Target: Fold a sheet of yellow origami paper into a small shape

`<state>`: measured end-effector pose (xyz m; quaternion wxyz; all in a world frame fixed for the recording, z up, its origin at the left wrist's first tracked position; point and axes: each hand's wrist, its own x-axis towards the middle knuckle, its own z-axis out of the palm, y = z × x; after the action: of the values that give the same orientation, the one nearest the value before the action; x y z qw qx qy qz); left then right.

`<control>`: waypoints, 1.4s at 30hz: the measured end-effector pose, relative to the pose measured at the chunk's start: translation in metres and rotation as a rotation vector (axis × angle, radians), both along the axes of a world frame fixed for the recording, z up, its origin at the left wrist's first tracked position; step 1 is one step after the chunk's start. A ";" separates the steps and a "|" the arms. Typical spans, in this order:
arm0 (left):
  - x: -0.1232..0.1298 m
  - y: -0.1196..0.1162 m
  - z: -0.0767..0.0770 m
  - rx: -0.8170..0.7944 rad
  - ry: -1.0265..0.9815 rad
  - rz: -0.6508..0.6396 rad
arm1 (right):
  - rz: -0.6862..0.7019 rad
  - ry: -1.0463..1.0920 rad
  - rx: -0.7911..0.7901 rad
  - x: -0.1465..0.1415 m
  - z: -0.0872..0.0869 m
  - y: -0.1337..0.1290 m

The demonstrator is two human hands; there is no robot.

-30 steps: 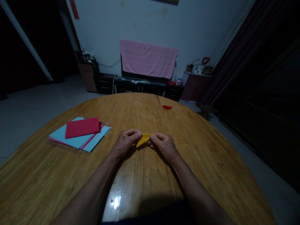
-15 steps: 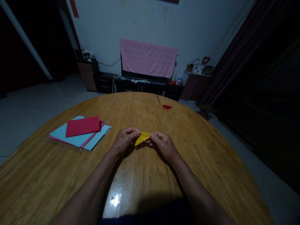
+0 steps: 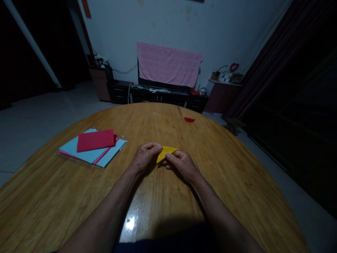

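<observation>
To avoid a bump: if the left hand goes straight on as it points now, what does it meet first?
The folded yellow paper, which the left hand seems to be touching.

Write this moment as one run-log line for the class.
left hand: holds yellow folded paper | right hand: holds same paper | red paper: on blue sheets

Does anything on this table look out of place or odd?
One small thing: a little red paper scrap lies alone near the far edge of the wooden table. It looks stray because it sits well apart from the stack of coloured paper, where a red sheet rests.
</observation>
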<state>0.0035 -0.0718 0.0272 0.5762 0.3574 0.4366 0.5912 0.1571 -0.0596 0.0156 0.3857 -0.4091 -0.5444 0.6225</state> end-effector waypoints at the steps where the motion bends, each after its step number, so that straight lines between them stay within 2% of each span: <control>1: 0.000 0.000 -0.001 0.007 0.008 -0.005 | -0.004 -0.004 0.000 0.000 -0.001 0.000; 8: -0.001 -0.001 0.000 0.008 0.022 -0.053 | 0.016 0.027 0.006 0.002 -0.007 0.004; 14: -0.004 -0.001 -0.003 0.004 0.006 -0.096 | 0.067 -0.018 0.044 0.004 -0.005 0.003; 17: -0.005 0.000 -0.004 0.006 0.049 -0.078 | 0.077 -0.038 0.029 0.005 -0.002 0.003; 24: -0.004 -0.002 0.001 -0.029 0.086 -0.088 | -0.097 0.019 0.038 0.007 -0.004 0.006; 31: -0.009 -0.001 -0.001 -0.003 0.134 -0.088 | -0.014 -0.029 0.067 0.014 -0.001 0.008; 33: -0.009 -0.001 -0.002 -0.003 0.150 -0.086 | 0.002 -0.071 0.128 0.014 0.002 0.007; 38: -0.008 -0.002 -0.002 -0.017 0.165 -0.140 | -0.033 -0.298 0.413 0.009 0.006 0.003; 42: -0.009 -0.002 -0.003 -0.037 0.219 -0.208 | 0.025 -0.375 0.439 0.004 0.005 0.001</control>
<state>-0.0051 -0.0737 0.0242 0.5898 0.4524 0.4682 0.4778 0.1614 -0.0588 0.0208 0.3499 -0.4173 -0.7328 0.4080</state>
